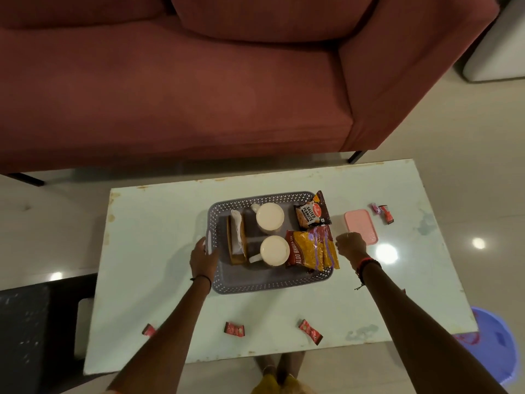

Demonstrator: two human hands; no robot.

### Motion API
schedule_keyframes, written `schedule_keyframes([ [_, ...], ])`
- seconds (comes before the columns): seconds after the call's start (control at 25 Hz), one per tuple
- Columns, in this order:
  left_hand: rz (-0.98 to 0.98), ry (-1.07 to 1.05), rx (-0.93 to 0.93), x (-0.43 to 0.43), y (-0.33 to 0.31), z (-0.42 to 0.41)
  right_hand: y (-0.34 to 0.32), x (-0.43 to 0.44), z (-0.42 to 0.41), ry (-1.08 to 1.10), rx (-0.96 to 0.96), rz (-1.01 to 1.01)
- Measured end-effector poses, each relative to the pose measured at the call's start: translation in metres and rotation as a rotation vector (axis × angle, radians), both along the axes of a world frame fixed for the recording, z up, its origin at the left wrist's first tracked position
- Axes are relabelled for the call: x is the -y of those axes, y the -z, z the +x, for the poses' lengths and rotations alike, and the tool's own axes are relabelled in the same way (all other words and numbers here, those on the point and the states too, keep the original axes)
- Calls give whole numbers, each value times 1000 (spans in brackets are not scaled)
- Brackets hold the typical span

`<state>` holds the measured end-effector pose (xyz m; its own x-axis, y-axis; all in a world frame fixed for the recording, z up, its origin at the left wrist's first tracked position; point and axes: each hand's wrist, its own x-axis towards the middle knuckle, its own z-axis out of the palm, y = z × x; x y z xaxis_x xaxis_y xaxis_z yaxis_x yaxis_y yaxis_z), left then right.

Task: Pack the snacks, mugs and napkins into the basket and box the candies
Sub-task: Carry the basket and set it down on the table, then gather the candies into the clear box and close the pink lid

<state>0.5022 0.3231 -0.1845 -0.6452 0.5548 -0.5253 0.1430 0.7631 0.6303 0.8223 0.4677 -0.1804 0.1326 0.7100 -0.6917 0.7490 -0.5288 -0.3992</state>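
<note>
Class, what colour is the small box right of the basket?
The box is pink; head view.

Packed grey basket (270,287), closed pink box (360,226)

Left hand (202,253), right hand (351,246) curled; arms extended.

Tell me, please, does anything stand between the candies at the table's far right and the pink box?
Nothing lies between the candies and the pink box beside them, but the box looks closed.
</note>
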Motion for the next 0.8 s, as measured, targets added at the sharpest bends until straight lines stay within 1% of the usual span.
schedule_keyframes([
  [0.08,3,-150,-5,25,-10,25,-7,16,7,61,-5,15],
  [0.16,-67,-280,-44,53,-14,50,-13,34,13,71,9,-13],
  [0.24,-143,-392,-44,77,-14,73,-13,51,21,56,29,-20],
  [0.32,-186,-460,-25,96,-13,98,-16,65,35,54,36,-12],
  [0.4,-204,-482,-21,107,-15,130,-18,73,51,57,42,5],
  [0.48,-219,-435,-24,111,-19,172,-19,76,68,96,45,39],
  [0.6,-199,-223,27,99,-25,242,-22,69,87,117,40,110],
  [0.68,-148,-118,92,76,-24,284,-22,59,101,111,23,147],
  [0.8,-1,5,203,29,-21,328,-15,42,117,78,-31,192],
])
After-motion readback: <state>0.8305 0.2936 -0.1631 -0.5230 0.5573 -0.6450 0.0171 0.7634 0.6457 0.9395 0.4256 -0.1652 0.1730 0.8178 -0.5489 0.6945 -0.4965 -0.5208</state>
